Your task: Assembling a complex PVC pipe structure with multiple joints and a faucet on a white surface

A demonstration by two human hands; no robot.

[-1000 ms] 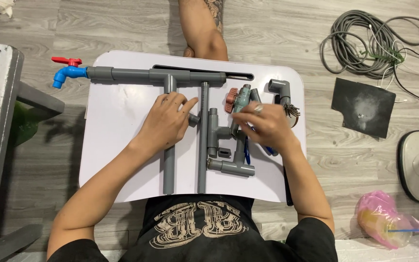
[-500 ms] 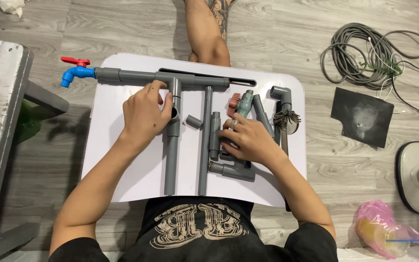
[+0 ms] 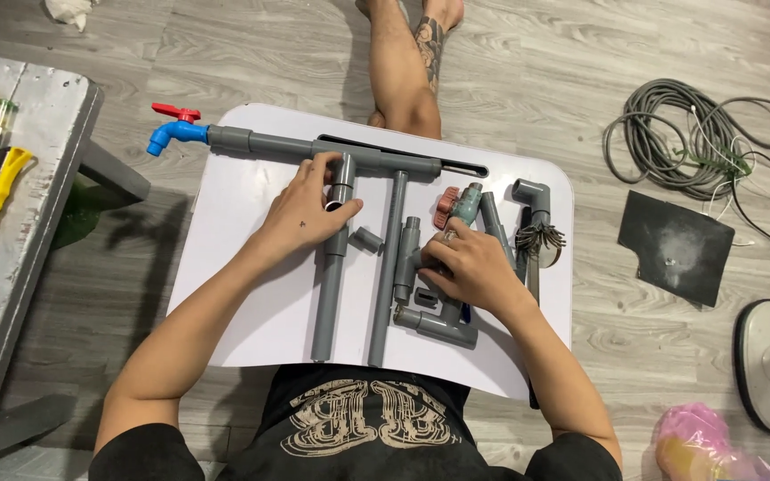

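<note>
Pipework looks partly assembled: left hand (image 3: 307, 212) grips an upright pipe (image 3: 332, 258) under the tap-ended run (image 3: 314, 149) (tee joined); right hand (image 3: 474, 267) closes on loose fittings (image 3: 421, 289) on the bench (image 3: 251, 294).

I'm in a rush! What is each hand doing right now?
Left hand: closed on the grey pipe.
Right hand: resting on the loose grey fittings; its grip cannot be told.

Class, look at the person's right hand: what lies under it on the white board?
Under the right hand lie grey pipe fittings on the white board; a valve pokes out above. Pieces beneath the palm are hidden.
</note>
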